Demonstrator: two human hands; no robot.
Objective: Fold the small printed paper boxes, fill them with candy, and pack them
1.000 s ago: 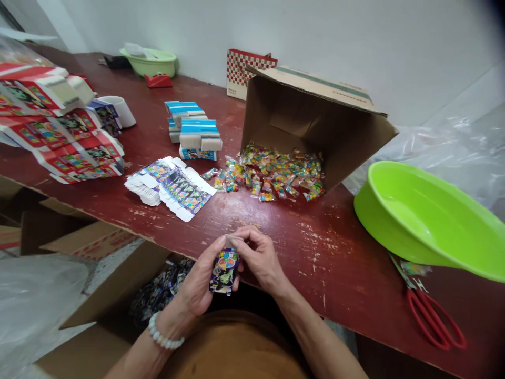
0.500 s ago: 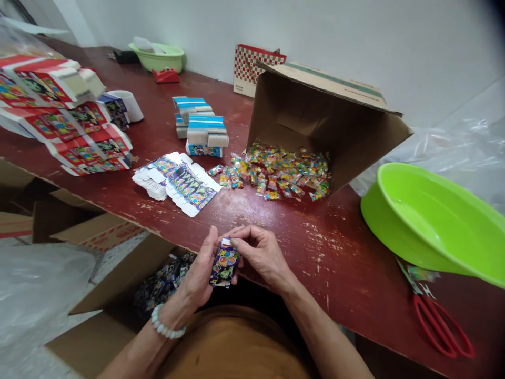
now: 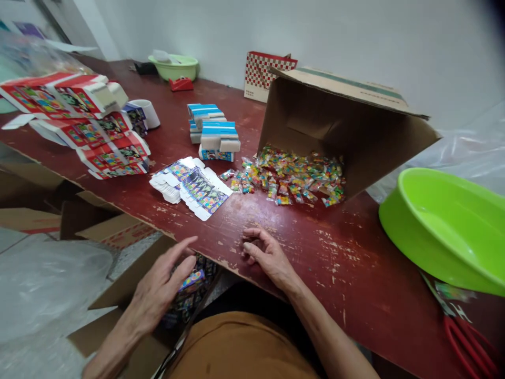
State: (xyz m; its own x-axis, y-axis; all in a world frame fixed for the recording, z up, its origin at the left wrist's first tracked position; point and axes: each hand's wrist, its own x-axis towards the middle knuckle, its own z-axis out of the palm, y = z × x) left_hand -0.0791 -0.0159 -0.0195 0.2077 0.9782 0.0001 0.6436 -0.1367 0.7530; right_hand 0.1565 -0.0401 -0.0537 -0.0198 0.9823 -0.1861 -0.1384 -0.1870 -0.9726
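Observation:
My left hand [image 3: 160, 284] is open with fingers stretched out, hovering over an open cardboard box [image 3: 130, 295] below the table edge. A small colourful packet [image 3: 191, 280] lies just under its fingertips, on top of a heap of similar packets in that box. My right hand [image 3: 266, 255] rests on the red table [image 3: 355, 263] near its front edge, fingers loosely curled, nothing visible in it. A short way beyond lies a stack of flat printed box blanks [image 3: 193, 187].
A tipped cardboard carton [image 3: 347, 126] spills wrapped candies [image 3: 294, 176] onto the table. A lime green basin [image 3: 450, 226] and red scissors [image 3: 469, 342] are at right. Folded blue boxes [image 3: 215, 137], red printed cartons [image 3: 90, 126], a white cup [image 3: 148, 111] and a pale green bowl [image 3: 173, 66] sit further back.
Both hands were holding a small packet together at the table edge. My left hand has swung down to the box on the left and let the packet go; my right hand stays on the table.

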